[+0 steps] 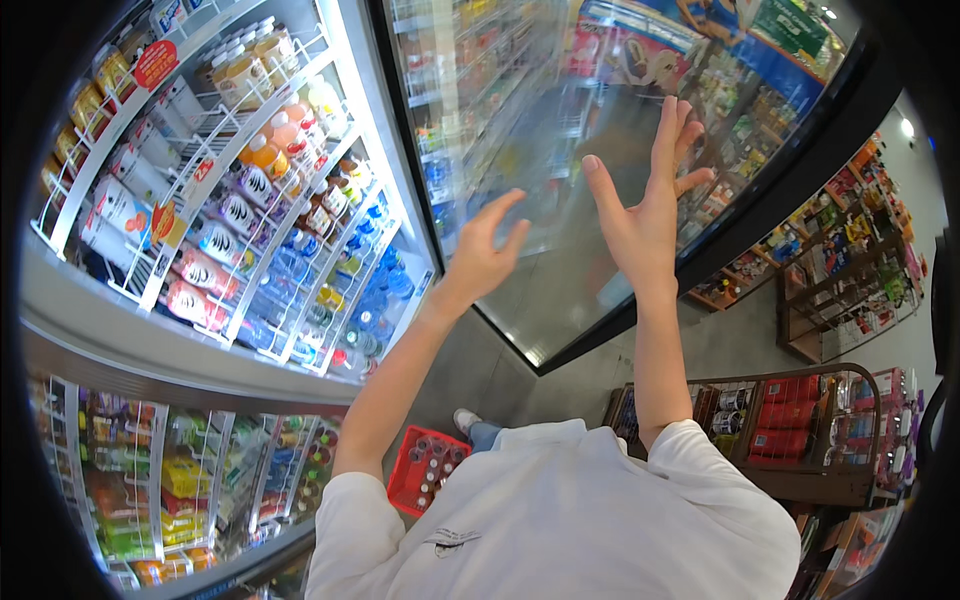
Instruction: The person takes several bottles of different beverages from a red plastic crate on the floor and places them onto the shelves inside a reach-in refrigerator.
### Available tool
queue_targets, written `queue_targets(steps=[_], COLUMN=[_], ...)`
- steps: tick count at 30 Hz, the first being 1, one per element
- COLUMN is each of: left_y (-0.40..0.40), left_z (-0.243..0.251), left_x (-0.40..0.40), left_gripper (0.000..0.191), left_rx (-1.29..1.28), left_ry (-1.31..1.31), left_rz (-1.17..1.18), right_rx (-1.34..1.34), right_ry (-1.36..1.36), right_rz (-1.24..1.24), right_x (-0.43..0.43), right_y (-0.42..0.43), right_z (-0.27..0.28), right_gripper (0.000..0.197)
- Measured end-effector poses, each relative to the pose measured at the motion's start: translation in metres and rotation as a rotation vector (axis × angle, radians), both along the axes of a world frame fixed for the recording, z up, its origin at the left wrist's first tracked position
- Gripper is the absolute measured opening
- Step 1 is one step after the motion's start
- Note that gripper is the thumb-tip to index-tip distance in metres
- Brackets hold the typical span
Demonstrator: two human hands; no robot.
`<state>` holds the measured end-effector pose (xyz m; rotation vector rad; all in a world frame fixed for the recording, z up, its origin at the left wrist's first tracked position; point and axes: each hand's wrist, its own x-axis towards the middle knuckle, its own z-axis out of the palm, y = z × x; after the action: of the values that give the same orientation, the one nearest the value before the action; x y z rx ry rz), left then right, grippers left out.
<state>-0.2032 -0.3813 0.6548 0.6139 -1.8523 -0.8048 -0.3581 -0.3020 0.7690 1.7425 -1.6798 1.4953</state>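
Both my hands are raised in front of the swung-out glass door [517,300] of a lit drinks cooler. My left hand [480,251] is near the door's hinge side, thumb and fingers apart, holding nothing. Higher up and to the right, my right hand [646,214] is spread with its fingers pointing away from me. Whether its fingertips touch the glass I cannot tell. To the left, wire-fronted cooler shelves [247,135] hold bottles and cartons, among them pink-labelled bottles [196,300] and clear water bottles [289,266].
A red plastic basket [397,480] with several bottles stands on the floor by my leg. The door's black frame [757,217] juts into the aisle. Behind on the right are a brown wire display rack [855,427] and stocked wooden shelves [832,277]. Another cooler door [187,420] is at lower left.
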Motion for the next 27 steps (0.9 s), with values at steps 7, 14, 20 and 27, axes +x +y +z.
queue_targets(steps=[7, 14, 20, 27], left_y=[0.113, 0.176, 0.194, 0.202], left_z=[-0.029, -0.039, -0.048, -0.056], left_x=[-0.058, -0.074, -0.048, -0.011], left_gripper=[0.061, 0.046, 0.036, 0.023], left_rx=[-0.008, 0.16, 0.218, 0.253], left_ry=[-0.195, 0.019, 0.152, 0.282], left_rz=[-0.173, -0.003, 0.165, 0.269], right_rx=[0.004, -0.225, 0.312, 0.716], right_ry=[-0.62, -0.806, -0.661, -0.55], right_rz=[0.863, 0.753, 0.782, 1.164], right_x=[-0.019, -0.092, -0.097, -0.078], right_y=[0.072, 0.112, 0.078, 0.064], right_z=[-0.001, -0.019, -0.062, -0.08], right_gripper=[0.066, 0.018, 0.014, 0.012])
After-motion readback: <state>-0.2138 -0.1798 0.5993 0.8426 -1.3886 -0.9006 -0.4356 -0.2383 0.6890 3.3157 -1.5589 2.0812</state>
